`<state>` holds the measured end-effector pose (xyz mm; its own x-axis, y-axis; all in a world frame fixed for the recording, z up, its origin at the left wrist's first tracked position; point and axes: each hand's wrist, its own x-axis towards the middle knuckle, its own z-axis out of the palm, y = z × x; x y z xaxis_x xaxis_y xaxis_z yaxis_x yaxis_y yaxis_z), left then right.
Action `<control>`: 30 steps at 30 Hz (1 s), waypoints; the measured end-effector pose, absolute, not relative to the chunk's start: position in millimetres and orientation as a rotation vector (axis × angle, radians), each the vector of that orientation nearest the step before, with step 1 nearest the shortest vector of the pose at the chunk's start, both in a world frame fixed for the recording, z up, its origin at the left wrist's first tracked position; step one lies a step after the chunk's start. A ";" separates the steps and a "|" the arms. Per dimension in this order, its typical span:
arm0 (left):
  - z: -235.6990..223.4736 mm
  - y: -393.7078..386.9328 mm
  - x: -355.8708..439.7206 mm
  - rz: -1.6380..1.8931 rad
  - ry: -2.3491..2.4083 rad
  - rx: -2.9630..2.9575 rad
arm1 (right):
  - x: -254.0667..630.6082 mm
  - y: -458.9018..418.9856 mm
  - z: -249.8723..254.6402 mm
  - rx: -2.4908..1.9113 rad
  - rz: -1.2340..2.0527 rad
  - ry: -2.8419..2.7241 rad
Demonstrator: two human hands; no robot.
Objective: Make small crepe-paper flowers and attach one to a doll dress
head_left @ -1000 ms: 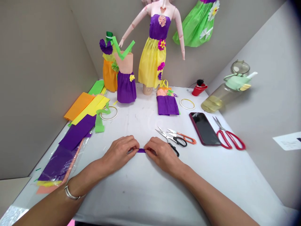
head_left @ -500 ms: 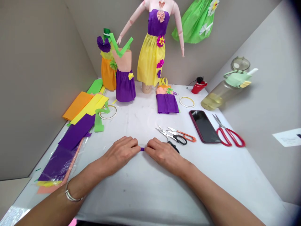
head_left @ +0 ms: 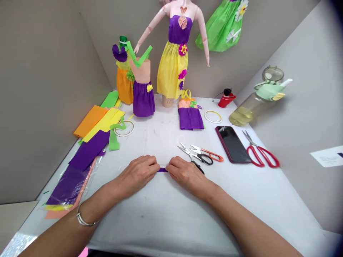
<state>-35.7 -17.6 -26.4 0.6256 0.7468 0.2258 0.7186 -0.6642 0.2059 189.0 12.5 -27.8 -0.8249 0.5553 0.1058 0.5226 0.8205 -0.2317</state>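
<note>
My left hand (head_left: 137,175) and my right hand (head_left: 184,175) rest close together on the white table (head_left: 160,214), fingertips pinching opposite ends of a narrow purple crepe-paper strip (head_left: 162,170). Only the strip's short middle shows; its ends are hidden under my fingers. Just beyond my right hand lie black-handled scissors (head_left: 199,159), their lower handle almost touching my fingers. Orange-handled thread snips (head_left: 207,154) sit right next to them. A metal bangle (head_left: 83,220) circles my left wrist.
Purple, orange and yellow crepe-paper sheets (head_left: 88,153) lie on plastic at the left. Paper-dressed figures (head_left: 171,60) stand at the back. A dark phone (head_left: 232,144), red-handled scissors (head_left: 262,157), a tape roll (head_left: 213,116) and a bottle (head_left: 254,103) sit at the right.
My hands have drawn slightly apart, so more of the purple strip shows between them. The view has shifted a little; the objects on the table have not moved.
</note>
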 end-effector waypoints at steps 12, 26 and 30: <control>-14.8 -24.9 -45.2 0.278 1.176 2.733 | 189.9 4.0 -12.0 -0.687 0.024 -2.992; -24.6 -5.9 -23.5 0.528 1.440 2.156 | 173.8 15.5 -18.2 -1.253 0.790 -2.482; -25.9 -9.6 -27.9 0.544 1.420 2.109 | 180.8 20.8 -19.4 -1.236 1.031 -2.319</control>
